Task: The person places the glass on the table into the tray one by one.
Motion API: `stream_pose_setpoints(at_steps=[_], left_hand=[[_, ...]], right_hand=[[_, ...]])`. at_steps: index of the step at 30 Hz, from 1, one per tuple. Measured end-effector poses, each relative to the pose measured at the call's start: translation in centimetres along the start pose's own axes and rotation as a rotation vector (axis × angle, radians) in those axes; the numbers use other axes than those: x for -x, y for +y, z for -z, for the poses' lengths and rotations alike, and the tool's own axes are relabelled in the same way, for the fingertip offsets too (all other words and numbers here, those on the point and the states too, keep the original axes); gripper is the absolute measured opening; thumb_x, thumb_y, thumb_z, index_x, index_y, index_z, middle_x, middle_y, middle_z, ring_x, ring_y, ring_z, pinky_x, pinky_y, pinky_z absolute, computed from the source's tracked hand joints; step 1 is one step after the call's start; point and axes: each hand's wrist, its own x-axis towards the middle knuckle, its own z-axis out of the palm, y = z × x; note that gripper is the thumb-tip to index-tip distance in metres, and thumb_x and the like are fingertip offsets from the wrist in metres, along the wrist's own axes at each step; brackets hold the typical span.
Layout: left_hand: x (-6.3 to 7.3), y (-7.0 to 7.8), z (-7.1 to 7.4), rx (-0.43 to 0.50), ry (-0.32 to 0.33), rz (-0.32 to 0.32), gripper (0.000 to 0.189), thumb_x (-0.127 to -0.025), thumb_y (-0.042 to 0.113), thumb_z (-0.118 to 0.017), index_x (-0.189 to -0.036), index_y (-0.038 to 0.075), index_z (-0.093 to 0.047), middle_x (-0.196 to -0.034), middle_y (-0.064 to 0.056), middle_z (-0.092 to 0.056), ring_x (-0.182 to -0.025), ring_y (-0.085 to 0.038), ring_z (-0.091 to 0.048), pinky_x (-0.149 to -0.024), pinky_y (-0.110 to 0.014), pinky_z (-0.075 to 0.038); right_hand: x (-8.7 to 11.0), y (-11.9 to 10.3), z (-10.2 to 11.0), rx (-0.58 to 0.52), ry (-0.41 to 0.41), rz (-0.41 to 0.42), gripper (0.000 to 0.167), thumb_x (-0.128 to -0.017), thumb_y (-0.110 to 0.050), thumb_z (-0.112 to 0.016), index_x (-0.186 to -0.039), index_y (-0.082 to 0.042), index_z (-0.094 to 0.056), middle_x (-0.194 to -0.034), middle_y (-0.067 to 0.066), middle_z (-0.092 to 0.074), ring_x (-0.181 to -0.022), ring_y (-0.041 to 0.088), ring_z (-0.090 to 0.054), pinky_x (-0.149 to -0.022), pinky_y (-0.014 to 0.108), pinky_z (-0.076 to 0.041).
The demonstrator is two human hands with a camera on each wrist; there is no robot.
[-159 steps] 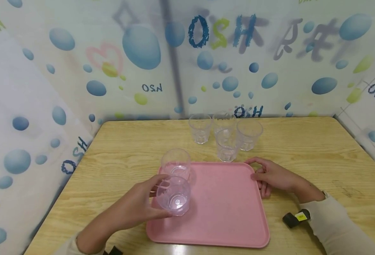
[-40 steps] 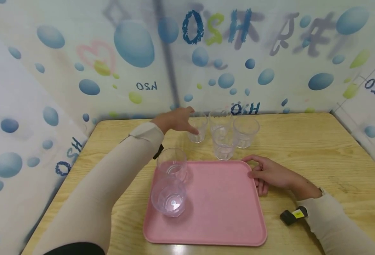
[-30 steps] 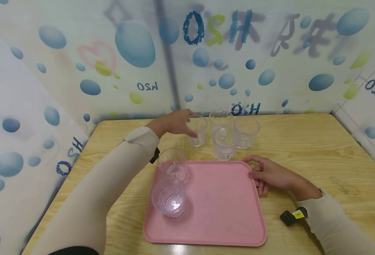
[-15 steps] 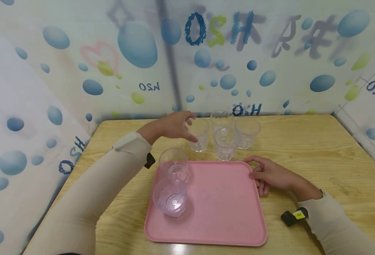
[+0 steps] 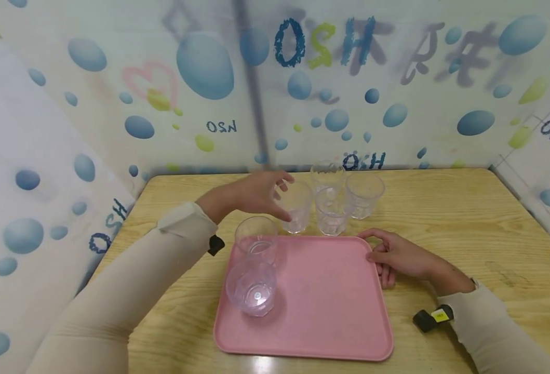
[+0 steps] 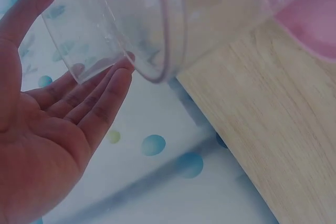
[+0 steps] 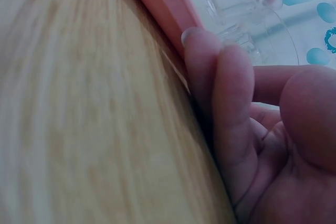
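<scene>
Nearer the person than 1.3 s ago, the left hand (image 5: pixel 256 195) has brought its clear cup (image 5: pixel 300 205) away from the wall (image 5: pixel 396 143) to just beyond the far edge of the pink tray (image 5: pixel 321 296); the right hand (image 5: pixel 398 257) has stayed in its place. Thumb and fingers of the left hand are curled about the sides of that cup, which looks upright at the tray's 12 o'clock; whether its base touches the wooden table (image 5: pixel 452 208) I cannot tell. At 2 o'clock the right hand grips the tray's rim, thumb on top, with other fingers folded along the outer side.

2 more clear cups stand upright on the tray, close together: the far cup (image 5: pixel 256 236) at 10 o'clock, the near cup (image 5: pixel 251 285) at 9 o'clock. Beyond the tray, between 12 and 1 o'clock, 3 others are grouped upright on the table: a rear cup (image 5: pixel 328 179), a front cup (image 5: pixel 332 213) and an outer cup (image 5: pixel 365 195). 1 black device (image 5: pixel 425 321) with a yellow label sits at the right wrist.
</scene>
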Motion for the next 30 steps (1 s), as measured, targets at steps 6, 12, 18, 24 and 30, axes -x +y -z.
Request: stream_pose_setpoints(at_steps=[6,12,18,24,30], left_hand=[[0.7,0.4,-0.7,-0.024,-0.021,-0.005,0.09,-0.077,0.033,-0.087,-0.148,0.008,-0.039,-0.139,-0.015,-0.057,-0.12,-0.03,-0.064,-0.1,-0.038,-0.053],[1.4,1.0,-1.3,-0.022,-0.048,-0.011,0.091,-0.076,0.031,-0.088,-0.149,0.009,-0.039,-0.141,-0.016,-0.056,-0.121,-0.029,-0.063,-0.1,-0.039,-0.053],[1.7,1.5,-1.8,-0.044,-0.073,-0.029,0.09,-0.075,0.03,-0.089,-0.148,0.01,-0.04,-0.141,-0.014,-0.056,-0.121,-0.027,-0.063,-0.1,-0.037,-0.053],[2.0,1.9,-2.4,-0.04,-0.124,-0.036,0.091,-0.076,0.029,-0.088,-0.15,0.01,-0.039,-0.141,-0.013,-0.056,-0.123,-0.029,-0.062,-0.098,-0.036,-0.054],[2.0,2.2,-2.8,-0.057,-0.145,-0.066,0.09,-0.076,0.029,-0.089,-0.149,0.009,-0.039,-0.14,-0.017,-0.056,-0.122,-0.032,-0.063,-0.098,-0.036,-0.054]], right_hand=[[0.1,-0.1,0.0,0.005,0.005,-0.003,0.053,-0.104,-0.015,-0.054,-0.15,-0.006,-0.03,-0.072,0.012,-0.061,-0.052,0.019,-0.068,-0.049,0.044,-0.058],[0.1,-0.2,0.0,0.006,0.002,-0.003,0.053,-0.104,-0.015,-0.054,-0.15,-0.005,-0.03,-0.073,0.011,-0.061,-0.052,0.019,-0.068,-0.05,0.043,-0.058],[0.1,-0.2,0.0,-0.007,0.002,-0.005,0.053,-0.104,-0.015,-0.053,-0.151,-0.005,-0.029,-0.072,0.01,-0.061,-0.051,0.018,-0.067,-0.049,0.043,-0.058],[0.2,-0.4,-0.1,0.0,0.007,-0.009,0.053,-0.104,-0.015,-0.053,-0.151,-0.005,-0.029,-0.072,0.01,-0.061,-0.051,0.018,-0.067,-0.049,0.043,-0.058],[0.2,-0.3,-0.1,0.009,0.007,-0.004,0.053,-0.104,-0.016,-0.053,-0.15,-0.005,-0.03,-0.072,0.01,-0.06,-0.051,0.018,-0.067,-0.05,0.042,-0.058]])
